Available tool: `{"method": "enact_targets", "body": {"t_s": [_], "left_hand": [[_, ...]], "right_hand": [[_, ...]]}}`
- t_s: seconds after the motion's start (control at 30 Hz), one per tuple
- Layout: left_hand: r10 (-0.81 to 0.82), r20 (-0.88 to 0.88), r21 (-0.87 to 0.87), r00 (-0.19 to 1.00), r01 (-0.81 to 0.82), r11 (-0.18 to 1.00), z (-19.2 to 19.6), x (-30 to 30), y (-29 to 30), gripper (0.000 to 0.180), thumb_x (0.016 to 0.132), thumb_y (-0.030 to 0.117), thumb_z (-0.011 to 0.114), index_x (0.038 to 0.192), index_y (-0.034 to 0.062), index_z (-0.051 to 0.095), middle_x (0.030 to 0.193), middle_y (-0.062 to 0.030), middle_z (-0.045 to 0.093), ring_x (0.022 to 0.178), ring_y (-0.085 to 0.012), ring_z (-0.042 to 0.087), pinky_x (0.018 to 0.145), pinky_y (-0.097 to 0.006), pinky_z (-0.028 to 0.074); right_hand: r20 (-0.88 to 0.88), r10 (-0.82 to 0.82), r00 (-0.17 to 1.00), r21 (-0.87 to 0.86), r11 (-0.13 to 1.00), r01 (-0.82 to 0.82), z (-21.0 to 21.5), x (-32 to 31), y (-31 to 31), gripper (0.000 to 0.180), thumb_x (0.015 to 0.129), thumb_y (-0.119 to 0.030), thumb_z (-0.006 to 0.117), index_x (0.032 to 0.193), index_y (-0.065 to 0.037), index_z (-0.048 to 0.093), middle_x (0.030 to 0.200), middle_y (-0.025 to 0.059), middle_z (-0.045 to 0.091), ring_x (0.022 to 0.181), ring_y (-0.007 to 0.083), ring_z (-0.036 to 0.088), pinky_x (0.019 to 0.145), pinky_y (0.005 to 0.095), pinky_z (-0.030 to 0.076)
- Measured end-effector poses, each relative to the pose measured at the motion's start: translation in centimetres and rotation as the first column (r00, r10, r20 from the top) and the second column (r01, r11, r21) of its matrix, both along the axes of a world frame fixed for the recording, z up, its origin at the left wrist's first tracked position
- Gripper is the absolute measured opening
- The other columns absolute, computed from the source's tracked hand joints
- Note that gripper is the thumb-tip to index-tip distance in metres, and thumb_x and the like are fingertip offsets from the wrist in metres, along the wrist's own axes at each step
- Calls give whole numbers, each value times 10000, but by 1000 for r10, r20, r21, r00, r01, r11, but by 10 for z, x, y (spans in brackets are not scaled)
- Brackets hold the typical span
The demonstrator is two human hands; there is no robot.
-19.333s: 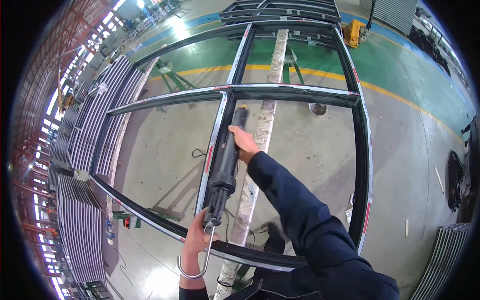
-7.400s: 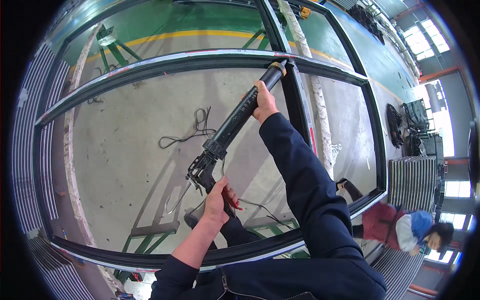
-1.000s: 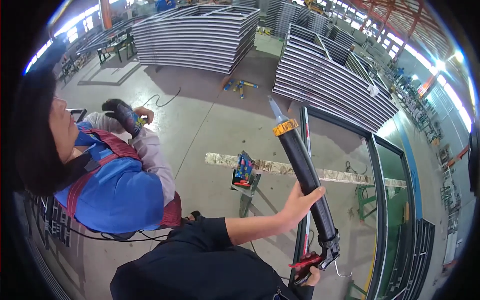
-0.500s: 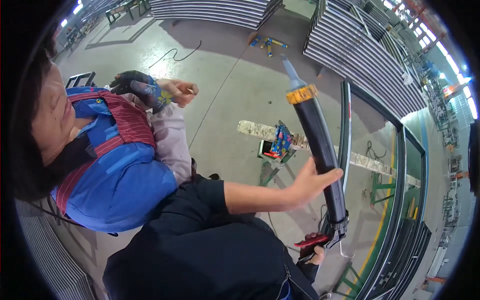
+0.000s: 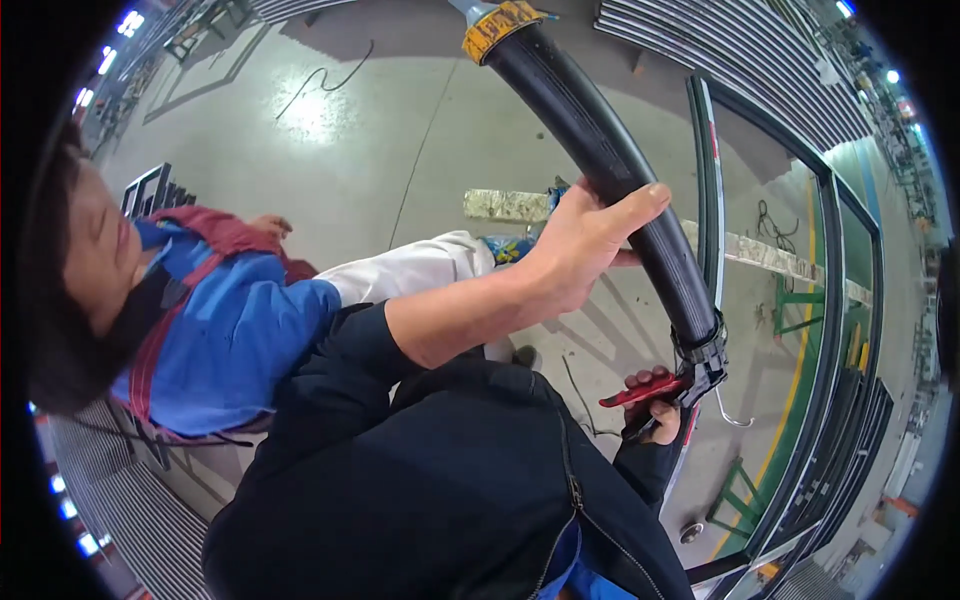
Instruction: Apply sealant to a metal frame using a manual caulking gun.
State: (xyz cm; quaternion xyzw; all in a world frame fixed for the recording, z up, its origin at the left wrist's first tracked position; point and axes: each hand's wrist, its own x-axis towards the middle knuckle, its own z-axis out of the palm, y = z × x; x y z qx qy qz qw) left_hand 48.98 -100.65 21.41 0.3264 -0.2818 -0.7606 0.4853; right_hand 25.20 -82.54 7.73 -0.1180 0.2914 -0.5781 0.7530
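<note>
A long black caulking gun (image 5: pixel 578 105) slants across the view, its yellow end cap (image 5: pixel 500 30) at the top and the tip of its clear nozzle cut off by the rim. My left hand (image 5: pixel 590 235) wraps round the middle of the barrel. Lower down, my right hand (image 5: pixel 655 400) grips the handle by its red trigger (image 5: pixel 640 394); some of those fingers are hidden. To the right of the barrel stands a dark metal window frame (image 5: pixel 705 180).
A person in blue with a red striped apron (image 5: pixel 215 235) is close on my left. A pale, stained beam (image 5: pixel 505 205) crosses behind the gun. Green supports (image 5: pixel 795 310) stand beyond the frame, and stacked metal profiles (image 5: pixel 720 60) lie at the far right.
The caulking gun has swung up and left, its nozzle now mostly out of view. Both my hands moved with it. The other person has turned, reaching a floral-sleeved arm toward the beam.
</note>
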Motion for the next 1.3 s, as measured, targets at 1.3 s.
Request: {"method": "enact_targets", "body": {"t_s": [1.3], "left_hand": [[-206, 130, 220, 970, 174, 960, -72, 247, -354, 328, 927, 377, 596, 1075, 105, 488, 963, -39, 611, 948, -189, 624, 806, -453, 541]], "right_hand": [[78, -187, 979, 127, 976, 176, -11, 299, -285, 651, 693, -30, 562, 1328, 57, 446, 1257, 287, 547, 1178, 474, 525, 1018, 561, 416]]}}
